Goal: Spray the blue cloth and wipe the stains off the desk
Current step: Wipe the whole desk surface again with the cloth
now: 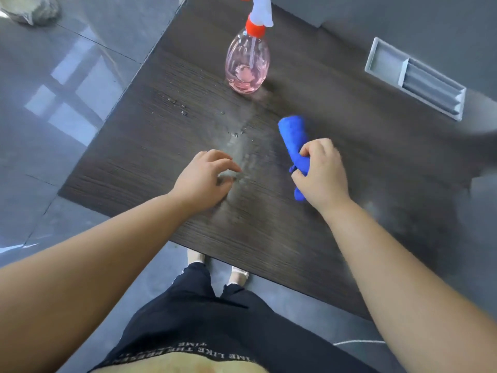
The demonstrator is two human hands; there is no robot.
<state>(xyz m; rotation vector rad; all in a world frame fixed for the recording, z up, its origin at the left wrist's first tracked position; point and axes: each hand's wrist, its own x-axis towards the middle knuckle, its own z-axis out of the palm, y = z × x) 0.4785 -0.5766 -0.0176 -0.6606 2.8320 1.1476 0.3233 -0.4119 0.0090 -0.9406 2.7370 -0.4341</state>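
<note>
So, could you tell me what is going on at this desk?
A person stands at a dark desk. Their right hand grips the bunched blue cloth just right of a wet, smeared patch, while the left hand rests on the desk beside it, holding nothing. The pink spray bottle stands upright farther back, untouched. Droplets dot the desk's left side.

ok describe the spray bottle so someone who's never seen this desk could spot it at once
Start at the dark wood-grain desk and look toward its far side. The spray bottle stands upright there. It is the only clear pink thing, with an orange collar and white trigger head, unlike the blue cloth nearer the person.
</note>
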